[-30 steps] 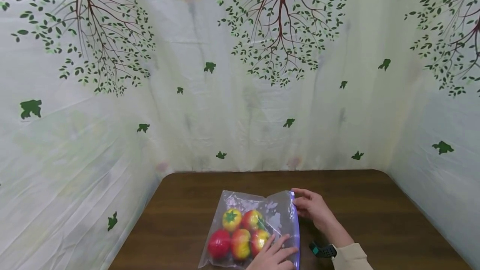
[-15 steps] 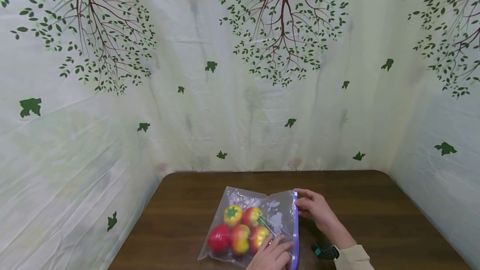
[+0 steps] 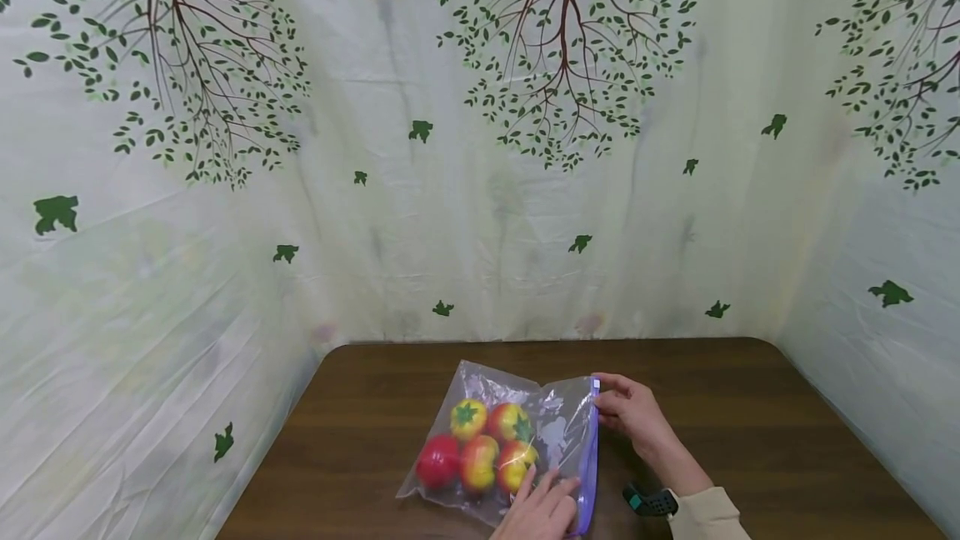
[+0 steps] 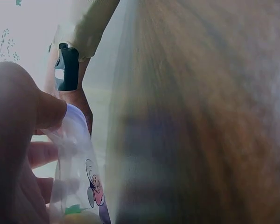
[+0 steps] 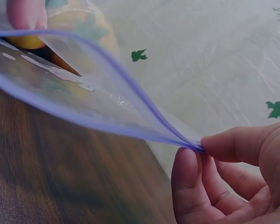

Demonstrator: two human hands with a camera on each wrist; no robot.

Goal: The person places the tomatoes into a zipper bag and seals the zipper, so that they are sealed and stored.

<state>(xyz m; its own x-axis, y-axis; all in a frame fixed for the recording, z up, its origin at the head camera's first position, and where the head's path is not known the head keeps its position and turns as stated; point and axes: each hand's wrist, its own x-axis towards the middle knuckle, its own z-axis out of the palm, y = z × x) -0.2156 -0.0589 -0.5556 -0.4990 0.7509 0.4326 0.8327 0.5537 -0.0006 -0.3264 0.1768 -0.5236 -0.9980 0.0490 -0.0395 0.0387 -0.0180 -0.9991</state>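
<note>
A clear zip bag (image 3: 555, 407) with a purple-edged mouth lies on the table, holding several round red-and-yellow fruits (image 3: 478, 463) with green leafy tops, and one plain red fruit (image 3: 438, 461). My right hand (image 3: 637, 419) pinches the far corner of the mouth between thumb and fingers. Seen from the right wrist, the bag's two purple strips (image 5: 107, 125) stand apart in the middle and meet at that pinch. My left hand (image 3: 536, 511) is at the near end of the mouth; in the left wrist view its thumb (image 4: 49, 109) presses the purple edge, with fingers behind the film.
The brown wooden table (image 3: 750, 440) spreads around the bag. A pale curtain (image 3: 510, 273) printed with trees and leaves hangs behind it and on both sides. A dark watch (image 3: 648, 502) sits on the right wrist, below a cream sleeve (image 3: 705, 515).
The bag has shifted slightly away and turned a little, its far left corner rising in view. The fruits moved with it. Both hands stay on the mouth, the right having moved slightly right.
</note>
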